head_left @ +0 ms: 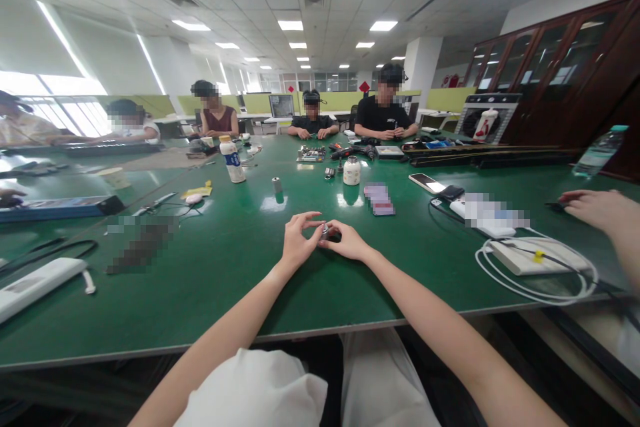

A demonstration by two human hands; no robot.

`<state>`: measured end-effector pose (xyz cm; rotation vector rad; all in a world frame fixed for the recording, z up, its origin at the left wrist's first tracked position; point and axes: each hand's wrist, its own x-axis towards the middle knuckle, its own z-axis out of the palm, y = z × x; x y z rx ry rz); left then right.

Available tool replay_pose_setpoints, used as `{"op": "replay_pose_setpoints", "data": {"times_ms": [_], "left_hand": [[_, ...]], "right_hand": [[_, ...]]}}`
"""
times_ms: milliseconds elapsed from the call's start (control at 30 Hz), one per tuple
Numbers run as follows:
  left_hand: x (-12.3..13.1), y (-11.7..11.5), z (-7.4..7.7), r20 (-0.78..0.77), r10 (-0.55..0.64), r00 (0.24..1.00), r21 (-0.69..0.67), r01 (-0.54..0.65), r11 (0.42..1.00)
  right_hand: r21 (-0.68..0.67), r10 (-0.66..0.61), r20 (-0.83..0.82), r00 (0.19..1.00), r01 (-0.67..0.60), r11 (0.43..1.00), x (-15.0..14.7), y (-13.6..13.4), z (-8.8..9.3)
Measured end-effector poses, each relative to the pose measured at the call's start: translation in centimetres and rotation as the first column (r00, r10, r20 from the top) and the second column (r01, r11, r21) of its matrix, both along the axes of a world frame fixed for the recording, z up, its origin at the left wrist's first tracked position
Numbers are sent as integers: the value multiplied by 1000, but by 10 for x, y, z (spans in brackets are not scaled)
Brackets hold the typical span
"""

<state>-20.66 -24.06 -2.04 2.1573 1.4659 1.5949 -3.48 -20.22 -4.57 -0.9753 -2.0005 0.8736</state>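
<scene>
My left hand (299, 240) and my right hand (347, 242) meet over the green table (225, 280), close to its near edge. Between their fingertips sits a small silver and black part (326, 233). The left thumb and forefinger pinch it from the left while the other fingers curl upward. The right hand closes on it from the right, its fingers bent over a dark piece that I cannot make out.
A small metal cylinder (277, 185), a white jar (351, 171), a white bottle (233, 159), phones (435, 185) and a white power strip with coiled cable (535, 257) lie further out. Another person's hand (595, 208) rests at the right. Several people sit at the far side.
</scene>
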Motion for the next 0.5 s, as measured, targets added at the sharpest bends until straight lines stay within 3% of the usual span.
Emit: {"op": "replay_pose_setpoints", "data": {"times_ms": [167,333,433,500], "left_hand": [[3,1,-3,61,5,998,24,-7,1000],[0,2,0,140,128,982,37,-135,990],[-6,5,0,17,235,972,-162,-229,960],[-10,6,-1,-94,234,968,-338,-252,907]], "right_hand": [[2,3,5,1000,-3,1000,0,0,0],[1,-4,20,1000,4,1000,-1,-1,1],[25,-19,55,998,18,1000,0,-2,4],[58,-46,97,994,40,997,1,-3,6]]}}
